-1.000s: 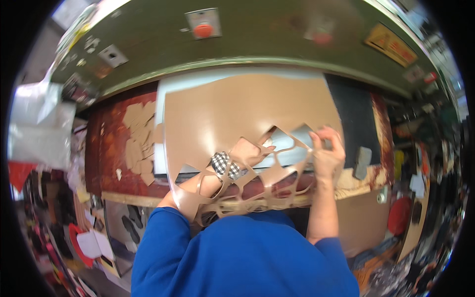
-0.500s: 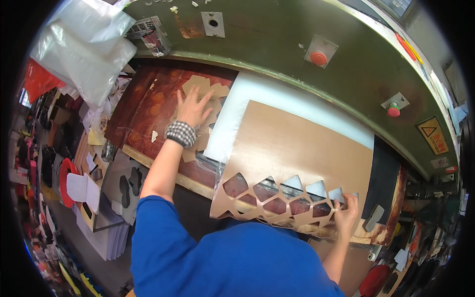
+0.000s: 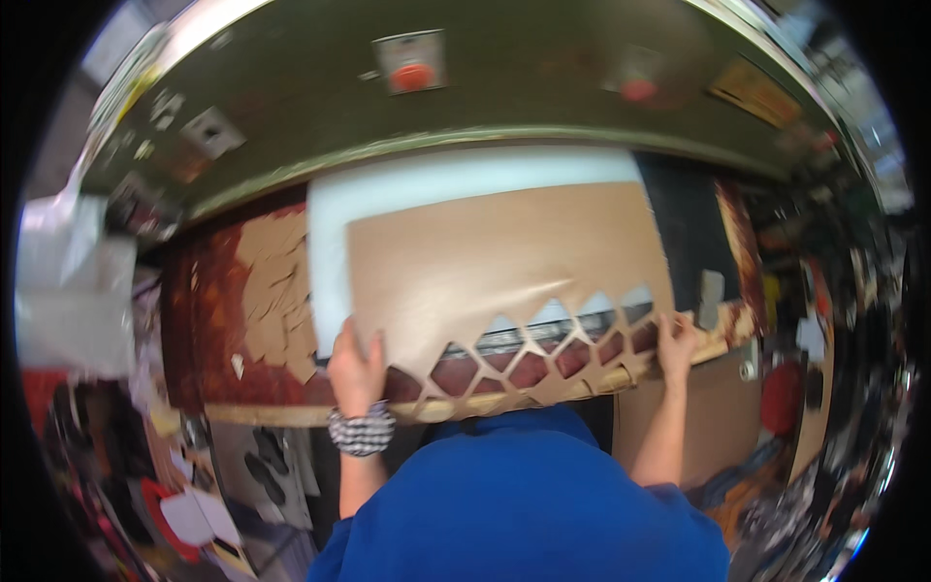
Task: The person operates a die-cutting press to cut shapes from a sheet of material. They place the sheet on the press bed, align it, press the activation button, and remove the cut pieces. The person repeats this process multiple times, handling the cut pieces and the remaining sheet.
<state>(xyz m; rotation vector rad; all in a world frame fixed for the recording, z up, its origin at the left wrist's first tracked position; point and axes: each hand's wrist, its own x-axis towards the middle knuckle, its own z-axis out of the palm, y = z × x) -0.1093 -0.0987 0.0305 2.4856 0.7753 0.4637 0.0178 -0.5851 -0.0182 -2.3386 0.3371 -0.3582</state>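
A tan sheet [image 3: 504,242] lies in front of me, with rows of diamond-like holes along its near side and a lattice of thin strips between them. At its left edge, near the lower corner, my left hand [image 3: 357,371] has closed with the thumb on top and the other fingers along the edge. My right hand [image 3: 679,344] pinches the right edge beside the lattice. Beneath the sheet, a white board [image 3: 330,281] shows at the left and far sides. Cut tan pieces [image 3: 276,291] lie piled on the dark red surface to the left.
A green machine beam [image 3: 504,107] spans the far side, carrying a red button [image 3: 412,78]. To the right are a black panel [image 3: 684,233] and a small grey block [image 3: 711,299]. A wooden edge [image 3: 262,414] borders the table's near side. Clear plastic bags [image 3: 78,281] hang at far left.
My left hand has left the cut pieces and come to the sheet's left edge. The sheet now sits straighter before me, my right hand still on it. My view has turned.
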